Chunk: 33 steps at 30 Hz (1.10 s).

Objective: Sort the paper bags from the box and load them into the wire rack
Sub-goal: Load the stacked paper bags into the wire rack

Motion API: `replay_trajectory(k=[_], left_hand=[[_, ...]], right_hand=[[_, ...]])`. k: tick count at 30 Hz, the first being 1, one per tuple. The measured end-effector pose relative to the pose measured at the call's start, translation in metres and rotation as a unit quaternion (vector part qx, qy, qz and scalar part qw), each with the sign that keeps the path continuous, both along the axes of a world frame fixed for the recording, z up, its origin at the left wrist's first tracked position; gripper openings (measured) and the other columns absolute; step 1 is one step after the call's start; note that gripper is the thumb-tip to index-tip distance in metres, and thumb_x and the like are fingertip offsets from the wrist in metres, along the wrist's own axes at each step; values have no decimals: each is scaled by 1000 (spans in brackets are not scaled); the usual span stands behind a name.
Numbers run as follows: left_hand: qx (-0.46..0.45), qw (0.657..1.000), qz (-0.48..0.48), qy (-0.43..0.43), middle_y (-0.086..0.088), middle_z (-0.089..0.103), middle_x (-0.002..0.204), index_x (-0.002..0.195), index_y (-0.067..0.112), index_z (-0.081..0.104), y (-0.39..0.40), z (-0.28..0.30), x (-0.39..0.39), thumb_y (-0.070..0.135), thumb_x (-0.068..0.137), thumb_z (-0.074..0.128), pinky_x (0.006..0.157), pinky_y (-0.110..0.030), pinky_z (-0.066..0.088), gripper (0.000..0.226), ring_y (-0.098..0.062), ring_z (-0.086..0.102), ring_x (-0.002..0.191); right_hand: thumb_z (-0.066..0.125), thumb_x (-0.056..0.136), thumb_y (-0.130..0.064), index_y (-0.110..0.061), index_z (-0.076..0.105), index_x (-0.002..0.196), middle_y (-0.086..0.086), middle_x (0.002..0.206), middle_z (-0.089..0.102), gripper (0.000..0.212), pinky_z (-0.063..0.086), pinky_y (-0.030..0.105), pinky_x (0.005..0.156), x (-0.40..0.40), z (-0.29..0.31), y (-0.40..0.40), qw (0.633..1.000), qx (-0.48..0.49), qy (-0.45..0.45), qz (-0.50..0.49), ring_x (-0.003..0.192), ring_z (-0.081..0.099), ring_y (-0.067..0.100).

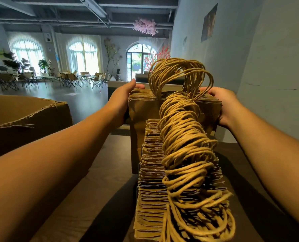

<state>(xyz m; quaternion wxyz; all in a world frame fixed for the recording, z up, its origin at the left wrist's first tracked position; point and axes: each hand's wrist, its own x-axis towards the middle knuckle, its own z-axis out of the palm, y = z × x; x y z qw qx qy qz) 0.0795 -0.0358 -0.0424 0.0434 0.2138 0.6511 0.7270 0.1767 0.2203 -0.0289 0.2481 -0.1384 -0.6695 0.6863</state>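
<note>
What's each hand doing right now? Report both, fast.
Left hand: grips the left side of the far stack of paper bags.
Right hand: grips the right side of the same stack.

Both forearms are bare to each hand (122, 100), sleeveless, no jewellery.

We cannot see the wire rack, hidden under the packed row of paper bags (154, 186), whose near end runs off the bottom edge. The cardboard box (23, 117) is cut off at left, its inside unseen. The bags hide most fingers on both hands.
</note>
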Motion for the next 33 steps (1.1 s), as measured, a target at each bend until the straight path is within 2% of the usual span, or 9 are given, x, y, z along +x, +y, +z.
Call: replay_trajectory(k=[3, 7, 10, 14, 19, 23, 28, 30, 33], left_hand=[[-45, 999, 0, 29, -8, 74, 106, 101, 19, 72, -4, 10, 1, 49, 101, 43, 94, -43, 46, 42, -30, 66, 105], [-143, 984, 2, 109, -13, 73, 108, 104, 10, 71, -6, 20, 6, 43, 102, 47, 93, -43, 46, 41, -28, 67, 102], [-199, 957, 42, 209, -13, 69, 98, 99, 6, 70, -7, 25, 7, 32, 100, 54, 89, -42, 48, 30, -28, 63, 94], [-294, 886, 89, 348, -11, 60, 121, 114, 15, 75, -12, 23, 5, 34, 104, 49, 101, -47, 43, 34, -25, 53, 114], [-245, 921, 47, 298, -7, 73, 107, 107, 14, 78, -13, 26, 11, 36, 97, 55, 99, -53, 49, 33, -26, 66, 103], [-224, 946, -38, 229, -7, 69, 95, 85, 18, 67, -11, 30, 9, 28, 83, 59, 100, -49, 50, 13, -31, 65, 100], [-146, 975, -125, 110, -11, 62, 85, 92, 7, 56, -9, 31, 4, 4, 84, 56, 68, -28, 52, 8, -23, 62, 79], [-142, 977, -142, 74, -8, 61, 79, 89, 10, 54, -9, 34, 3, 0, 87, 50, 62, -26, 50, 11, -20, 60, 72], [-154, 974, -157, 59, -7, 64, 77, 87, 10, 57, -7, 40, 7, -2, 90, 44, 61, -25, 51, 18, -19, 63, 69]], right_hand=[[59, 96, -26, -16, 75, 98, 4, 89, 77, 18, 54, 47, 100, 6, 8, -6, 999, 48, -8, 10, 97, 72, 24], [63, 93, -28, -13, 73, 89, 3, 74, 75, 19, 47, 50, 106, 17, 18, -13, 992, 118, -39, 35, 98, 70, 27], [61, 94, -26, -14, 78, 72, 0, 72, 76, 30, 46, 50, 107, 21, 22, -12, 985, 157, -42, 55, 102, 68, 29], [56, 94, -12, -32, 78, 63, -10, 68, 72, 43, 51, 47, 97, 21, 26, -15, 958, 286, 1, 16, 99, 67, 26], [56, 94, -7, -27, 72, 67, -5, 78, 68, 37, 49, 30, 79, 26, 29, -18, 947, 319, 25, -15, 86, 62, 17], [60, 91, -15, -29, 73, 73, -2, 87, 70, 27, 49, 43, 99, 28, 30, -19, 945, 328, 2, 12, 101, 63, 26], [65, 68, -35, -28, 72, 76, 1, 96, 69, 13, 45, 52, 106, 30, 30, -22, 957, 290, -9, 13, 114, 61, 34], [66, 81, -27, -29, 71, 80, 1, 98, 69, 5, 46, 50, 105, 31, 29, -23, 958, 287, -9, -9, 115, 61, 33], [59, 93, -14, -29, 73, 87, 5, 107, 70, 21, 47, 48, 105, 29, 27, -23, 967, 250, -14, -42, 112, 62, 30]])
